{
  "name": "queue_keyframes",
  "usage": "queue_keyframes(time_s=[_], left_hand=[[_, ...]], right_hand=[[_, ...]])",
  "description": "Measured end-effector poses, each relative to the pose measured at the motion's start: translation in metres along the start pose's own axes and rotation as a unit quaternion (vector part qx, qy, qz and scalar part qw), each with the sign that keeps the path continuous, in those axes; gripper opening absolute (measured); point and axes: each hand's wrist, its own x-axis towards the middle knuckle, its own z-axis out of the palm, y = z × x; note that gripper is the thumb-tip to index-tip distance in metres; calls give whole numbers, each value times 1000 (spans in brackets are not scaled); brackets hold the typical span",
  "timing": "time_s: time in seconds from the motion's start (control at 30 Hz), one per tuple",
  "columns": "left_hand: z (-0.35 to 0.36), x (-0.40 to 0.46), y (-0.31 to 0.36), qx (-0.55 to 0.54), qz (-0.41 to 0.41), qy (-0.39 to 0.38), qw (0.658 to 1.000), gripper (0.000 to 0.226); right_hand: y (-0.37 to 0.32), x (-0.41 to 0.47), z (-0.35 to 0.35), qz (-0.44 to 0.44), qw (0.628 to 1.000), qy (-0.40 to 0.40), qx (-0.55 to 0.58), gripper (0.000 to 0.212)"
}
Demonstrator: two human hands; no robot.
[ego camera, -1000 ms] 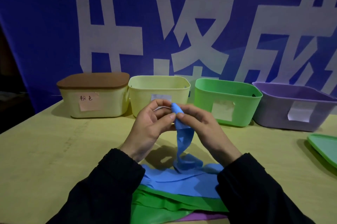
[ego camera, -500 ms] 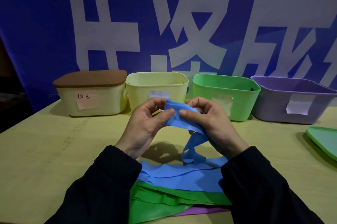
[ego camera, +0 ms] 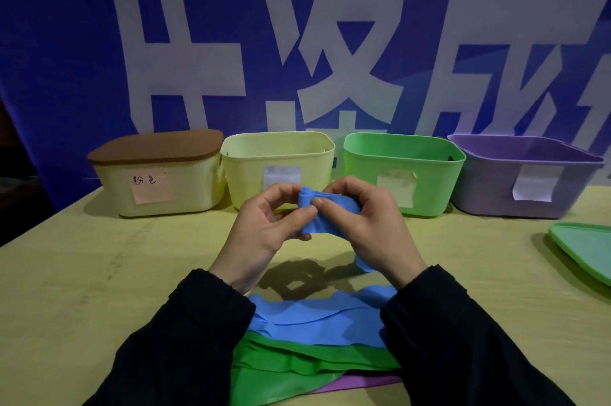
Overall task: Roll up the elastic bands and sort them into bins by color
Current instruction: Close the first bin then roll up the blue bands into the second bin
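Two hands meet above the desk (ego camera: 82, 273), both working one blue elastic band (ego camera: 325, 215). The left hand (ego camera: 264, 233) has its fingers curled, thumb tip pressed against the band's bunched upper end, pinching it. The right hand (ego camera: 367, 223) is curled as well, its thumb meeting the left thumb on the blue material, fingers wrapped over the top edge. From this grip the band runs down under the right palm towards a stack of flat bands (ego camera: 317, 319) lying between the black sleeves: blue on top, green (ego camera: 297, 362) beneath, a purple edge (ego camera: 360, 384) at the bottom. Whether the held band is apart from the stack cannot be told.

Beyond the hands stand four bins in a row: a cream bin with a brown lid (ego camera: 155, 180) bearing a pink note, a pale yellow bin (ego camera: 251, 170), a green bin (ego camera: 436, 180) and a purple bin (ego camera: 489, 187). A green lid (ego camera: 585, 246) lies on the desk at the right edge.
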Motion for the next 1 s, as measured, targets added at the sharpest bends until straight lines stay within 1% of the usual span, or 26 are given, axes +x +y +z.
queue_keyframes(time_s=[0.1, 0.2, 0.3, 0.37, 0.43, 0.57, 0.63, 0.73, 0.8, 0.9, 1.0], left_hand=[[-1, 1, 1, 5, 7, 16, 1000, 27], [-4, 1, 0, 3, 6, 2, 1000, 30], [-2, 0, 1, -8, 0, -9, 1000, 26], [-2, 0, 3, -6, 4, 3, 1000, 24], [-4, 1, 4, 7, 10, 16, 1000, 27], [-2, 0, 5, 10, 5, 11, 1000, 33], [-1, -1, 5, 26, 9, 4, 1000, 30], [0, -1, 3, 32, 21, 14, 999, 19], [0, -1, 3, 33, 20, 20, 999, 21], [-1, 0, 4, 44, 23, 27, 998, 25], [-3, 0, 3, 49, 31, 36, 998, 20]], right_hand=[[0, 3, -7, 20, 999, -23, 38, 16], [3, 5, -12, 51, 994, -55, 85, 14], [6, 4, -9, 42, 996, -37, 63, 11], [6, 3, -5, 23, 999, -23, 39, 12], [5, 2, -4, 14, 999, -16, 37, 13], [3, 4, -10, 39, 995, -36, 82, 10], [5, 4, -11, 40, 995, -45, 73, 11], [6, 3, -9, 35, 998, -19, 39, 13], [5, 3, -9, 32, 999, -14, 27, 15], [4, 3, -11, 37, 997, -39, 62, 14], [4, 4, -13, 42, 995, -42, 74, 13]])
